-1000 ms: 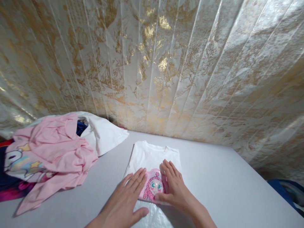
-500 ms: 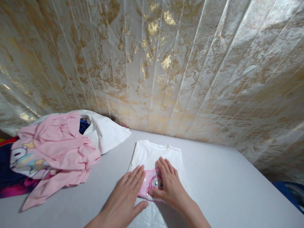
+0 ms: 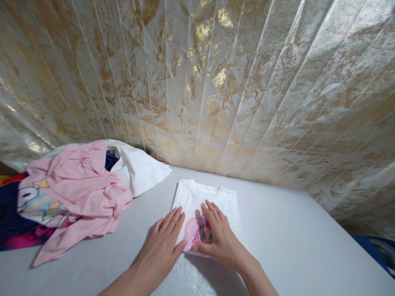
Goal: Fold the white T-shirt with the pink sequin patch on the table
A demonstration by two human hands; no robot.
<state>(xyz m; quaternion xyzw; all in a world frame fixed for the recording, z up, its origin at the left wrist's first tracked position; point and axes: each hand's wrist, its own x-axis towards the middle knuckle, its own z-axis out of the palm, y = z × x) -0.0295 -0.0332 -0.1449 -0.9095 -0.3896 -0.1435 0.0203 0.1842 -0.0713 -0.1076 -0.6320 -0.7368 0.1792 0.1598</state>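
A white T-shirt (image 3: 200, 197) lies folded into a compact rectangle on the table, its neckline toward the wall. Its lower part bears a pink print with a sequinned cartoon face, partly covered by my right hand (image 3: 219, 236). That hand rests flat on the shirt, fingers stretched out and thumb apart. At the shirt's left edge lies my left hand (image 3: 165, 242), fingers extended and the thumb near the lower left corner. Neither hand grips the cloth.
A loose heap at the left holds a pink long-sleeved top (image 3: 83, 185), a white garment (image 3: 138, 168) and a dark blue garment (image 3: 15, 205). The pale table (image 3: 296, 238) meets a gold-patterned wall covering (image 3: 197, 82). Something blue (image 3: 373, 250) shows beyond the table's right edge.
My left hand has shifted slightly left, and its thumb has come up closer to the shirt's lower edge. My right hand stays on the print. The view has moved a little.
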